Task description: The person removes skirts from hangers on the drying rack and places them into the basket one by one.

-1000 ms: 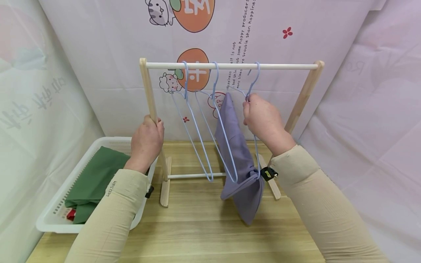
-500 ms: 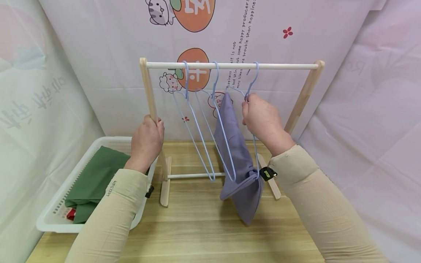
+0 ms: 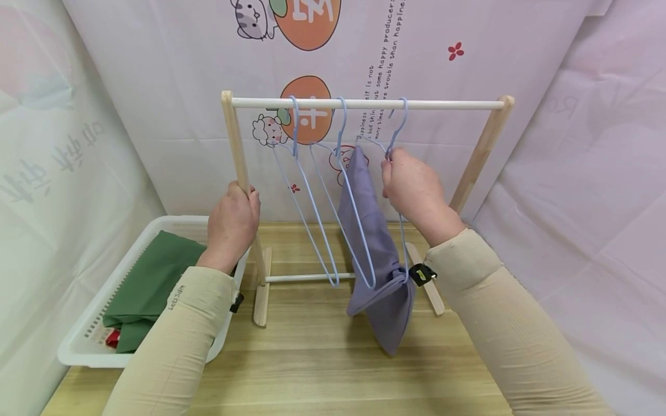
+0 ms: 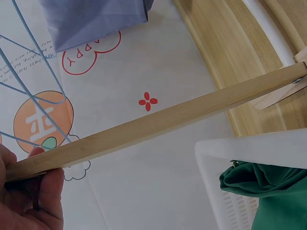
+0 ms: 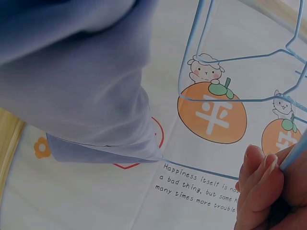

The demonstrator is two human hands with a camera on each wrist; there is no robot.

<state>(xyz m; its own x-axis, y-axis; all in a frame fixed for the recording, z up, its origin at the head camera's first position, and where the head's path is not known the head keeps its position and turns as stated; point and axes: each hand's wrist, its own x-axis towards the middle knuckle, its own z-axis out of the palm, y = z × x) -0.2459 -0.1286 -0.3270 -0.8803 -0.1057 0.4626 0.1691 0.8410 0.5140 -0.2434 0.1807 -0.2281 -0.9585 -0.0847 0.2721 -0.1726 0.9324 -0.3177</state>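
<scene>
My left hand point(image 3: 232, 222) grips the left wooden post point(image 4: 158, 122) of a small clothes rack, fingers wrapped round it. At the rack's right half, my right hand point(image 3: 416, 188) pinches a light blue wire hanger point(image 3: 402, 118) just below its hook, which sits over the white rail point(image 3: 452, 105). A purple-grey cloth garment point(image 3: 372, 231) drapes on that hanger, its lower part bunched and folded at the front corner. In the right wrist view the garment point(image 5: 91, 91) hangs beside the fingers. Two bare blue hangers point(image 3: 315, 225) hang from the rail to its left.
On the left stands a white perforated basket point(image 3: 88, 361) holding folded green cloth point(image 3: 151, 283) and a bit of red point(image 3: 112, 339). The rack's wooden feet point(image 3: 262, 306) rest on the wood-grain table point(image 3: 312, 375). A printed white backdrop point(image 3: 177, 86) closes off the back and sides.
My right hand has slid the hanger with the purple-grey garment slightly left along the rail. The left hand keeps its grip on the post.
</scene>
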